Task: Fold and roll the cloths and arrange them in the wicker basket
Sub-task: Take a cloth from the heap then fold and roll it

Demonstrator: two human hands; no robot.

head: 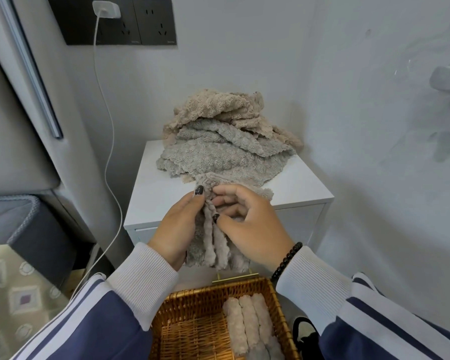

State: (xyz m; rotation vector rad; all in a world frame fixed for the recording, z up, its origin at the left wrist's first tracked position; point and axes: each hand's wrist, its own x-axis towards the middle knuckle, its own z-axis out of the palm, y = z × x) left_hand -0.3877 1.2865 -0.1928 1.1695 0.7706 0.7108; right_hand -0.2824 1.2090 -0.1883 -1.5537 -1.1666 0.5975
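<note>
2 hands work as 1 grip on a single grey-beige cloth point(216, 245), held in the air between them. Left hand point(177, 229): fingers wrapped behind the cloth, thumb pressed on its upper edge. Right hand point(252, 227): fingers curled in, pinching the same gathered top edge just beside the left thumb. Both closed on fabric, nothing slack. Cloth hangs below the grip in loose vertical pleats; not yet a flat fold, not yet a roll, as far as can be judged.

Just beyond the grip: small white cabinet, its top surface point(304, 185) carrying the pile of unfolded cloths point(218, 141), beige ones above, grey ones beneath. The held cloth's far end appears to touch the pile's near edge or lie on the surface there; cannot tell which.

Directly below the grip: wicker basket point(182, 307). Rolled cloths point(247, 323) lie side by side against its right wall, 3 plainly seen, a greyer one partly cut off at the frame edge. Left part of the basket floor shows bare weave.

Progress, judged: early. A few rolls placed, 1 cloth in hand at the folding stage, several left in the pile.

Left of the grip: white charging cable point(109, 141) hanging from a wall socket.
</note>
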